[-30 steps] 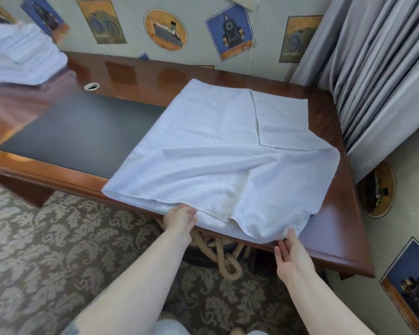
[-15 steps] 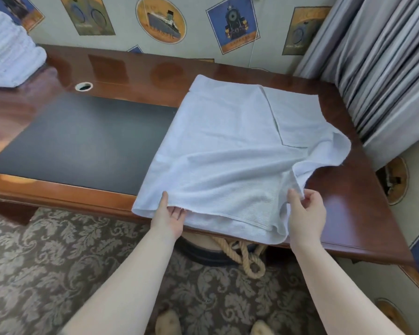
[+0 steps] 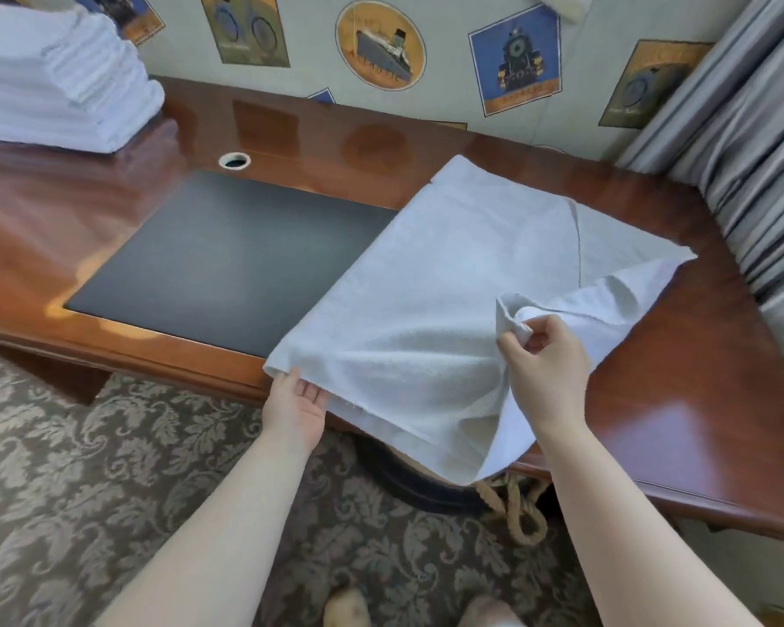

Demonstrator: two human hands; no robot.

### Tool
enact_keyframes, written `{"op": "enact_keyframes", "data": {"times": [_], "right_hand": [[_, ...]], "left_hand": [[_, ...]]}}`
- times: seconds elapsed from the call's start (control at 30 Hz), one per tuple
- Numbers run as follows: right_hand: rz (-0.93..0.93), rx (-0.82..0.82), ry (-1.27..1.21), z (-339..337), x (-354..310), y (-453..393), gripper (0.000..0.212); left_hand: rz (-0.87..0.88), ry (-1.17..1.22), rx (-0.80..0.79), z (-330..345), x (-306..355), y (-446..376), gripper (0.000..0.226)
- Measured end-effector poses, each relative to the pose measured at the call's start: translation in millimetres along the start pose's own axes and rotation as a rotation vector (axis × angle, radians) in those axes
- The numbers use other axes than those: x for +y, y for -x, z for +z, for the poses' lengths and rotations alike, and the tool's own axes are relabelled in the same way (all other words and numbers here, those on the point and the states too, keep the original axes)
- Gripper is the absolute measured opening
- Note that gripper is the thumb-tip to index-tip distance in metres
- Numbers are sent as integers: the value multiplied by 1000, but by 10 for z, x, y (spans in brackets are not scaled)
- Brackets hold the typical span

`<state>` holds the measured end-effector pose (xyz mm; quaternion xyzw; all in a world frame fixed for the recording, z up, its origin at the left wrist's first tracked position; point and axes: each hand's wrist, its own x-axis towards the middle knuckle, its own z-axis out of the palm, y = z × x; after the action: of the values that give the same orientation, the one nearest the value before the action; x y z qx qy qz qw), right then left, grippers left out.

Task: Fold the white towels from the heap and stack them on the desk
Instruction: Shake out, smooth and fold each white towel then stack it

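Right hand (image 3: pixel 546 371) has lifted towel (image 3: pixel 426 319) corner.

One head-worn wide-angle view looks forward and down, close over the glossy reddish-brown wooden worktop (image 3: pixel 680 391), toward the picture-patterned wall (image 3: pixel 449 52)

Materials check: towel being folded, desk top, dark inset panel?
Towel: white looped terry, likely cotton; nubby surface, soft drape where the right hand lifts it. Desk: reddish wood or veneer under high-gloss lacquer; grain and mirror-like reflections show. Dark inset panel: matte, faintly grained, possibly leather or vinyl; cannot tell which.
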<state>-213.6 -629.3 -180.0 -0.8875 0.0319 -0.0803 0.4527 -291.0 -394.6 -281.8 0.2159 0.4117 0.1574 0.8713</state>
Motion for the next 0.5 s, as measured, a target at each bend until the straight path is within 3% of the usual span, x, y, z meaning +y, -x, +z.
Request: {"op": "enact_keyframes", "data": {"times": [0.13, 0.27, 0.33, 0.5], "right_hand": [[42, -101, 29, 202, 45, 85, 14], [3, -215, 13, 435, -86, 41, 12], [-77, -273, 29, 544, -254, -16, 10], [-368, -430, 158, 1123, -744, 19, 11]], "left_hand": [[-71, -3, -27, -25, 145, -169, 21], [26, -342, -6, 37, 303, -355, 18], [51, -447, 68, -6, 323, -399, 19], [6, -397, 6, -135, 335, -532, 23]]}}
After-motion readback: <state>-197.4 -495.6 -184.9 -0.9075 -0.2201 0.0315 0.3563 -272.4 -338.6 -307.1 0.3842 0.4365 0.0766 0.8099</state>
